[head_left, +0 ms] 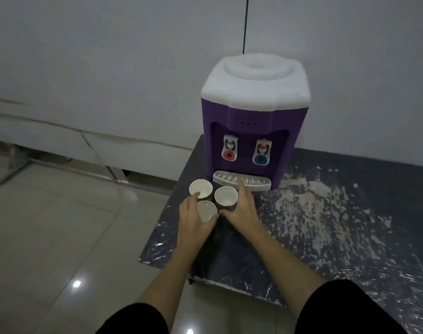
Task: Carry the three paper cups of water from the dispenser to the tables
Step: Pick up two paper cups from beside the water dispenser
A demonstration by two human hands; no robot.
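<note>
Three white paper cups stand bunched together on a dark table (326, 237), just in front of the purple water dispenser (251, 131): a far-left cup (201, 188), a right cup (226, 196) and a near cup (206, 210). My left hand (193, 218) wraps the left side of the cluster, thumb against the near cup, fingers by the far-left cup. My right hand (242, 210) presses the right side, fingers along the right cup and reaching toward the drip tray (242, 180). Both hands squeeze the group from either side.
The dispenser has a white top, a red tap (229, 150) and a blue tap (261, 154). White powdery smears (321, 203) cover the table's right half. Glossy tiled floor (61, 249) lies left of the table edge; a grey wall stands behind.
</note>
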